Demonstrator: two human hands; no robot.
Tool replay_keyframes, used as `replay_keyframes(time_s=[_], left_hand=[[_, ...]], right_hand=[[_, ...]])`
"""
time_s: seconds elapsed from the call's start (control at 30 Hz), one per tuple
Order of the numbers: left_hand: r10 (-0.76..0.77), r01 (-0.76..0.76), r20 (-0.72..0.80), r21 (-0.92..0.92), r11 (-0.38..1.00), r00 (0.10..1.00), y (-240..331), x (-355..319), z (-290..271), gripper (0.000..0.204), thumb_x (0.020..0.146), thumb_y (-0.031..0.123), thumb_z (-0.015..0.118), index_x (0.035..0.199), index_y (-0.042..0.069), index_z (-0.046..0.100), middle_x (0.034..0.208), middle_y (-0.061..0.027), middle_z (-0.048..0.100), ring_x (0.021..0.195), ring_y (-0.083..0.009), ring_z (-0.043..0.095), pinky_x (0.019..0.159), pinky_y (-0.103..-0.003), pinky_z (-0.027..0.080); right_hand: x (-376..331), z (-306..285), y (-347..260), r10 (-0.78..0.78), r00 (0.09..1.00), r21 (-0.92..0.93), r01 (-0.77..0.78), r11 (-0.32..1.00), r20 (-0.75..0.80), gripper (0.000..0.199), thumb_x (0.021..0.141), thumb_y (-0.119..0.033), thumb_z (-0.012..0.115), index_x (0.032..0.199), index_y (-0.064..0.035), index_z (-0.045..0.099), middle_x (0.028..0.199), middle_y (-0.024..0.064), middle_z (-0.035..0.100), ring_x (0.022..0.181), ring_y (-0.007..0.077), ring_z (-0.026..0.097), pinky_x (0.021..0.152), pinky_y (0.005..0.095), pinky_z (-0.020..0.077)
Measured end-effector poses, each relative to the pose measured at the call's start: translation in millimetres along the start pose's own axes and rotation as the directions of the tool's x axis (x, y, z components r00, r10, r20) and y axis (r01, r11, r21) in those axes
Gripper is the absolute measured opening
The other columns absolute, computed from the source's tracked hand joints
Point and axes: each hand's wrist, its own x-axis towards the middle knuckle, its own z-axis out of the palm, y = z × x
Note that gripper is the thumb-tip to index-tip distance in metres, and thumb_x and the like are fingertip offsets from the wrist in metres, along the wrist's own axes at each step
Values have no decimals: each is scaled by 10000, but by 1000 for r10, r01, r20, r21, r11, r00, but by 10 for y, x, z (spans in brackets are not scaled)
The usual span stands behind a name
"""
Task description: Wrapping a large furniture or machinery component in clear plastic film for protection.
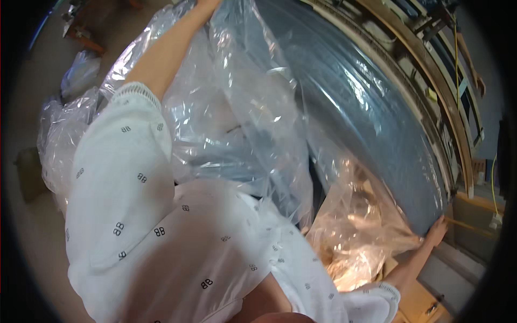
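Note:
A large clear plastic sheet (242, 102) spreads in loose folds in front of me, hanging close against my white printed shirt. Beneath part of it lies a wide, flat grey-blue surface (355, 97), its long edge curving down the right side. My left arm reaches far forward; my left hand (207, 4) is at the top of the view beside the plastic, its fingers cut off by the frame. Out to the right, my right hand (437, 232) is closed at the near right corner, where the plastic stretches tight toward it. Warm light glows through the plastic near that arm.
Long wooden rails (425, 70) run along the right side. Beyond them another person's hand (479, 85) hangs down. A yellow cord (494, 183) dangles at far right, above an orange-brown wooden piece (420, 304). Crumpled clear plastic (67, 134) lies on the left.

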Motion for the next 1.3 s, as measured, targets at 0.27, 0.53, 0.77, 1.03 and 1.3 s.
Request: replay_keyframes(time_s=[0.27, 0.53, 0.77, 1.03, 1.3], left_hand=[[-95, 87, -37, -170, 981, 995, -180, 188, -167, 275, 764, 283, 598, 874, 43, 675, 791, -117, 657, 778, -210, 611, 721, -330, 466], [-114, 139, 132, -199, 970, 985, -4, 38, 319, 365, 808, 348, 550, 991, 40, 624, 970, -159, 629, 914, -279, 586, 806, -369, 446], [-36, 45, 54, -172, 984, 998, -193, 91, 121, 371, 719, 469, 627, 898, 153, 703, 895, -68, 671, 863, -215, 620, 792, -287, 438], [-48, 62, 163, -86, 994, 986, -233, 259, 141, 394, 738, 459, 631, 959, 138, 687, 947, -74, 661, 913, -211, 601, 821, -290, 422], [-57, 82, 226, -103, 991, 972, -60, 185, 23, 388, 761, 415, 639, 965, 89, 679, 962, -77, 657, 925, -198, 591, 818, -281, 417]], right_hand=[[-1975, -2209, -2531, -644, 759, 995, -47, 90, 94, 189, 871, -166, 497, 979, -35, 579, 894, 26, 577, 775, 100, 541, 723, 232, 427], [-2483, -2021, -3980, -785, 615, 851, -370, -373, -77, 440, 924, -312, 413, 1236, -5, 451, 1214, 81, 510, 1184, 173, 408, 978, 325, 321], [-2430, -1859, -2936, -546, 445, 633, 64, -771, -710, 576, 803, -518, 545, 1043, 5, 564, 967, 102, 583, 783, 163, 548, 758, 334, 454], [-2335, -1681, -2529, -155, 988, -152, -151, -977, 12, 584, 843, -456, 520, 1232, -33, 414, 1219, 105, 452, 1163, 217, 389, 953, 373, 368], [-2615, -1697, -2415, -218, 772, 360, -500, -787, 596, 258, 813, -244, 635, 1002, -76, 586, 669, -49, 411, 530, 59, 297, 456, 183, 258]])
